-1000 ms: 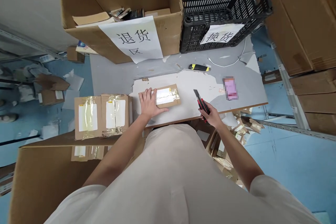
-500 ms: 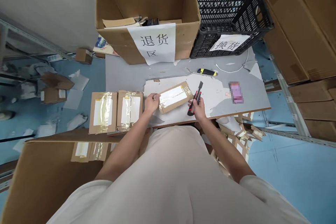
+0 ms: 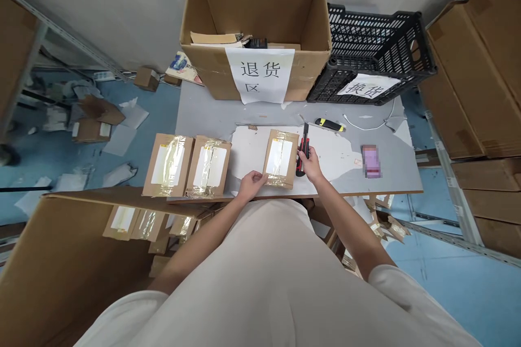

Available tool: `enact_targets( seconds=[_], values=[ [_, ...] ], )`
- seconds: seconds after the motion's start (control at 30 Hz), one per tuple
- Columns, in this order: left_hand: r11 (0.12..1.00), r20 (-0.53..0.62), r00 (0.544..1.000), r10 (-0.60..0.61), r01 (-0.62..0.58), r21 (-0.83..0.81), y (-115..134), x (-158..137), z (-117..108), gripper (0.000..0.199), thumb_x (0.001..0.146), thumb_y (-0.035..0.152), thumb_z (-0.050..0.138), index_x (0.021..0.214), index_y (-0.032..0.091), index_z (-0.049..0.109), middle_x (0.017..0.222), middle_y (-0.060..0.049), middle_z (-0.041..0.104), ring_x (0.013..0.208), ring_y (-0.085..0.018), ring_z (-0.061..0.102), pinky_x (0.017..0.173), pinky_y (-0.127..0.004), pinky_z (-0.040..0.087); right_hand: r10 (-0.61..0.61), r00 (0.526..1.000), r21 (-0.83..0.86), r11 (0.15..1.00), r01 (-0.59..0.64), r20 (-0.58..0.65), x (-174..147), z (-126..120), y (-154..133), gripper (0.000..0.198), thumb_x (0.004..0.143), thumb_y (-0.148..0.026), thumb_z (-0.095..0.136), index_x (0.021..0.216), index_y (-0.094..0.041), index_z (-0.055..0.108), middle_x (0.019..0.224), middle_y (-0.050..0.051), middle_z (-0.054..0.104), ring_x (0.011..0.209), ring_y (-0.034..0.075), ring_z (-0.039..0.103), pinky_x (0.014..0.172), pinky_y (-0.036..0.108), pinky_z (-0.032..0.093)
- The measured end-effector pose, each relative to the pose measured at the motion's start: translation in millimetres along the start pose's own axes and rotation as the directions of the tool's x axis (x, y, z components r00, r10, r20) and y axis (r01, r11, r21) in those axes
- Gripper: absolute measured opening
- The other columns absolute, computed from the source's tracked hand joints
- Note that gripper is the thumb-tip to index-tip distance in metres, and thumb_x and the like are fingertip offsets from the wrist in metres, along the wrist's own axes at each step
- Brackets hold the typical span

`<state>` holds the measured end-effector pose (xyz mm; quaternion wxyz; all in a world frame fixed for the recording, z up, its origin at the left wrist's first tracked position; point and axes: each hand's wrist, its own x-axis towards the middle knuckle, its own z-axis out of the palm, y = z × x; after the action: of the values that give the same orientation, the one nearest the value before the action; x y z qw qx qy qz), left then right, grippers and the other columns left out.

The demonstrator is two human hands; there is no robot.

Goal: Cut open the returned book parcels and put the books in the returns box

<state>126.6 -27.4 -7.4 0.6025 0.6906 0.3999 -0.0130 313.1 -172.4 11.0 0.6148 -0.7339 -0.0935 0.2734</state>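
Observation:
A taped cardboard parcel [image 3: 280,158] with a white label lies nearly upright on the table in front of me. My left hand [image 3: 251,185] pinches its lower left corner, fingers curled. Beside the parcel's right edge, my right hand [image 3: 310,162] is closed around a red and black box cutter [image 3: 303,150], its blade end pointing away from me. Two more taped parcels, one at the far left [image 3: 169,165] and one nearer [image 3: 209,167], lie side by side left of my left hand.
Behind stand a large cardboard box [image 3: 203,68] with a paper sign and a black plastic crate [image 3: 325,84]. A yellow and black cutter [image 3: 329,124], a white cable and a blurred pink item [image 3: 370,161] lie on the right. An open carton [image 3: 81,260] sits at lower left.
The parcel has turned from lying slantwise to nearly upright and sits closer to the box cutter. My left hand has moved to its lower left corner. The view has shifted.

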Motion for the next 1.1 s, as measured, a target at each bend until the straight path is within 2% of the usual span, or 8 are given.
enact_targets(
  seconds=[0.17,0.33,0.47,0.53,0.63,0.87,1.0,1.1],
  values=[
    [0.984,-0.005,1.000,0.002,-0.001,0.177,8.0,10.9,-3.3,0.049,0.069,0.046,0.068,0.109,0.019,0.059,0.103,-0.010,0.068,0.089,-0.022,0.066,0.081,-0.035,0.051,0.071,0.997,0.060,0.996,-0.069,-0.033,-25.9,-6.3,1.0,0.043,0.082,-0.053,0.054,0.114,-0.025,0.051,0.108,0.007,0.066,0.080,0.014,0.063,0.076,0.035,0.055],
    [0.939,0.047,0.985,0.163,-0.170,0.298,52.5,60.6,1.8,0.081,0.069,0.035,0.068,0.141,0.014,0.037,0.141,-0.021,0.044,0.117,-0.029,0.057,0.095,-0.042,0.048,0.310,0.950,0.210,0.932,-0.296,-0.040,-88.3,-15.5,10.5,0.042,0.075,-0.053,0.064,0.104,-0.026,0.049,0.117,0.004,0.060,0.069,0.011,0.063,0.063,0.032,0.057],
    [0.808,0.136,0.906,0.402,-0.420,0.412,93.5,110.9,7.7,0.078,0.075,0.040,0.062,0.143,0.013,0.035,0.149,-0.017,0.035,0.138,-0.030,0.035,0.111,-0.043,0.034,0.436,0.889,0.369,0.811,-0.455,0.138,-121.9,-11.1,20.6,0.044,0.073,-0.052,0.069,0.104,-0.030,0.047,0.127,0.003,0.053,0.089,0.019,0.069,0.069,0.036,0.059],
    [0.745,0.227,0.868,0.441,-0.495,0.447,103.2,127.9,9.6,0.068,0.075,0.036,0.061,0.137,0.014,0.045,0.144,-0.014,0.044,0.136,-0.029,0.038,0.112,-0.043,0.032,0.428,0.890,0.388,0.801,-0.455,0.159,-124.3,-5.8,22.4,0.043,0.073,-0.052,0.069,0.105,-0.032,0.047,0.127,0.002,0.054,0.095,0.021,0.069,0.074,0.038,0.058],
    [0.722,0.266,0.859,0.437,-0.511,0.466,104.2,138.3,9.4,0.056,0.072,0.032,0.062,0.125,0.014,0.056,0.130,-0.012,0.058,0.122,-0.028,0.053,0.107,-0.041,0.039,0.409,0.903,0.385,0.818,-0.428,0.134,-117.7,-0.7,21.1,0.048,0.071,-0.054,0.070,0.106,-0.031,0.047,0.118,0.003,0.059,0.096,0.022,0.068,0.077,0.038,0.057],
    [0.811,0.020,0.910,0.414,-0.379,0.447,85.6,112.2,-4.2,0.049,0.072,0.032,0.063,0.118,0.013,0.058,0.121,-0.013,0.061,0.113,-0.027,0.057,0.102,-0.041,0.043,0.354,0.928,0.322,0.871,-0.371,0.114,-96.9,-19.1,18.6,0.051,0.068,-0.055,0.071,0.104,-0.027,0.049,0.106,0.003,0.065,0.081,0.017,0.067,0.077,0.035,0.055],
    [0.897,-0.238,0.906,0.351,-0.252,0.363,53.9,70.4,-15.4,0.042,0.079,0.033,0.058,0.117,0.014,0.056,0.119,-0.014,0.059,0.113,-0.027,0.056,0.100,-0.043,0.044,0.255,0.967,0.292,0.923,-0.250,0.021,-63.0,-34.4,17.4,0.045,0.071,-0.053,0.069,0.104,-0.027,0.051,0.101,0.001,0.066,0.079,0.014,0.064,0.076,0.032,0.054],
    [0.948,-0.306,0.916,0.259,-0.181,0.262,23.1,33.8,-17.4,0.040,0.077,0.037,0.061,0.109,0.015,0.054,0.111,-0.013,0.060,0.104,-0.025,0.059,0.087,-0.040,0.051,0.153,0.986,0.282,0.951,-0.129,-0.064,-29.1,-38.3,10.7,0.043,0.071,-0.051,0.070,0.101,-0.026,0.053,0.101,0.000,0.065,0.085,0.013,0.062,0.081,0.031,0.052]
  ],
)
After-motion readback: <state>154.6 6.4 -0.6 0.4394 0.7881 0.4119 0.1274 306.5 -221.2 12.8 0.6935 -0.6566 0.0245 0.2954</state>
